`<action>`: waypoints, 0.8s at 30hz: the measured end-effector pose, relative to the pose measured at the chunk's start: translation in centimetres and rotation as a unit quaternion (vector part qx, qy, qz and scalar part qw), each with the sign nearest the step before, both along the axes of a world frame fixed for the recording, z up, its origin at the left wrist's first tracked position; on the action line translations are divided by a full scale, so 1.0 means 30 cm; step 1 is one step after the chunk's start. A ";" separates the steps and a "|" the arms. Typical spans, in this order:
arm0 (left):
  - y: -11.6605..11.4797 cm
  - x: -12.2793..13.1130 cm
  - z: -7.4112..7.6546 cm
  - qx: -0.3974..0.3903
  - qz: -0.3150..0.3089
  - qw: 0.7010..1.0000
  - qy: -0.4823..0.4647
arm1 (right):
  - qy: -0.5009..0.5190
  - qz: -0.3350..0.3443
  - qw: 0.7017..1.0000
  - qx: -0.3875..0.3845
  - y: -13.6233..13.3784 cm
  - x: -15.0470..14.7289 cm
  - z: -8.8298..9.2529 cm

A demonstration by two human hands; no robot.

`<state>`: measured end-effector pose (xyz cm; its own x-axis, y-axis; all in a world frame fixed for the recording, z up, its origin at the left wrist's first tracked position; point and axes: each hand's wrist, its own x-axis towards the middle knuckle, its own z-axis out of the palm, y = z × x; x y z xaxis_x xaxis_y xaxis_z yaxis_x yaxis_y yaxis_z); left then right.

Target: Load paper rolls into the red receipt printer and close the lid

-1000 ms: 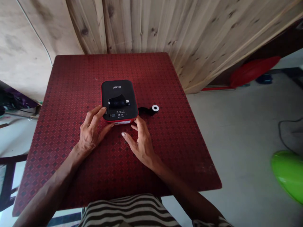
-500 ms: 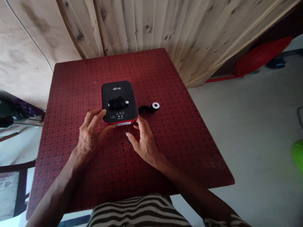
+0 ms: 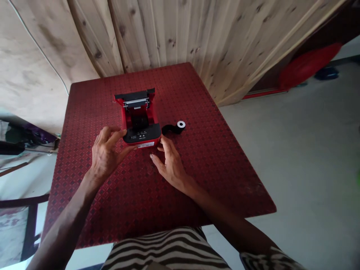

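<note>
One printer (image 3: 142,135): a red body with a black front panel, sitting on the tabletop (image 3: 202,165) between both hands.
Lid (image 3: 135,94): raised and tilted up at the printer's far end, a pale metal strip (image 3: 137,102) running across its underside.
Compartment (image 3: 140,120): uncovered in the middle of the printer, dark inside; its contents are too dim to make out.
Label (image 3: 146,144): white, stuck low on the printer's near face.
Left hand (image 3: 107,152): grasping the printer's near left corner, forefinger at the side edge and thumb at the near face.
Right hand (image 3: 172,165): loosely spread, fingertips against the printer's near right corner, thumb free of it.
Roll (image 3: 181,126): black around a white ring, lying near the printer on its right, with a loose strip (image 3: 171,129) trailing toward it; whether the strip touches, I cannot tell.
Striped clothing (image 3: 165,251): on the near side of the printer, well apart from it.
Wooden wall (image 3: 168,37): beyond the printer, past the tabletop's far edge.
Floor (image 3: 303,150): pale, well off to the printer's right.
</note>
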<state>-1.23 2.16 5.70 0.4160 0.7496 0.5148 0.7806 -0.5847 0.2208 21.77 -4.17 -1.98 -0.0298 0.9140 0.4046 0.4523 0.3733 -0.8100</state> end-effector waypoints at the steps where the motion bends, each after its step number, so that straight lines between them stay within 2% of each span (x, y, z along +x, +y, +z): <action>1: -0.003 0.004 -0.001 0.005 -0.003 1.000 -0.005 | 0.000 0.001 1.000 0.001 0.002 0.001 -0.001; 7: 0.002 -0.001 -0.013 -0.002 -0.019 1.000 -0.016 | -0.024 -0.020 0.999 0.010 -0.004 0.023 0.007; 9: 0.009 -0.012 -0.023 -0.007 -0.023 0.999 -0.022 | -0.042 -0.044 0.998 0.020 -0.009 0.050 0.041; 12: 0.010 -0.017 -0.053 -0.009 -0.031 0.999 -0.039 | -0.088 -0.065 0.992 0.061 0.013 0.096 0.137; 15: -0.004 0.000 -0.105 -0.013 -0.019 0.998 -0.065 | -0.158 -0.037 0.980 0.117 0.111 0.112 0.256; 17: -0.016 0.018 -0.148 -0.015 -0.004 0.995 -0.098 | -0.216 0.015 0.970 0.107 0.214 0.091 0.323; 18: -0.020 0.025 -0.170 -0.017 0.001 0.993 -0.116 | -0.256 0.053 0.962 0.084 0.270 0.072 0.348; 21: -0.018 0.038 -0.223 -0.041 0.007 0.987 -0.152 | -0.390 0.149 0.909 -0.017 0.416 -0.003 0.393; 24: -0.003 0.038 -0.249 -0.098 0.013 0.984 -0.151 | -0.456 0.178 0.868 -0.079 0.496 -0.073 0.403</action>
